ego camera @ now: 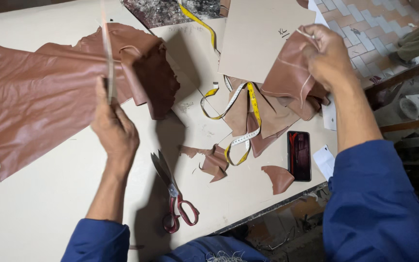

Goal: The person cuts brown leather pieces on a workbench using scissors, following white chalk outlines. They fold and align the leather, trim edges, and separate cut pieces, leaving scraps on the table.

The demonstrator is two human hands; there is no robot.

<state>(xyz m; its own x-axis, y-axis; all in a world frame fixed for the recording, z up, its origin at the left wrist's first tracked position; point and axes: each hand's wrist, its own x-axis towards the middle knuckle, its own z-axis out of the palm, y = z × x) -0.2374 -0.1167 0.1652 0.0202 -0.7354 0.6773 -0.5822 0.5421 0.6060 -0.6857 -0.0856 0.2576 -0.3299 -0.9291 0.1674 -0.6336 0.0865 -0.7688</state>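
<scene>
- The left hand (115, 128) is raised over the bench (49, 204). Its grip is pinched on a thin, flat strip (107, 53) that stands straight up.
- The strip looks pale and see-through, like a ruler, but it is too blurry to be sure.
- Just behind the strip lies a big brown leather sheet (35, 92), spread on the far left of the bench. One edge of it is folded over.
- The right hand (328, 56) is up on the far right. Its grip is closed tight on a smaller leather piece (289, 73), which hangs down in folds.
- Under that piece is a pile of brown scraps (263, 121) with a yellow tape measure (248, 111) looping over them.
- A tan card (258, 39) lies far back, near the right hand.
- Scissors (173, 194) with red handles lie shut on the near side of the bench, between the two arms.
- A dark phone (299, 155) lies near the right edge, beside a small curved scrap (278, 178).
- To do this well, I think the leather piece should be held flat and smooth, and the strip kept steady, so the edges line up.
- The scissors' sharp tips point toward the left hand, so it should move with care.
</scene>
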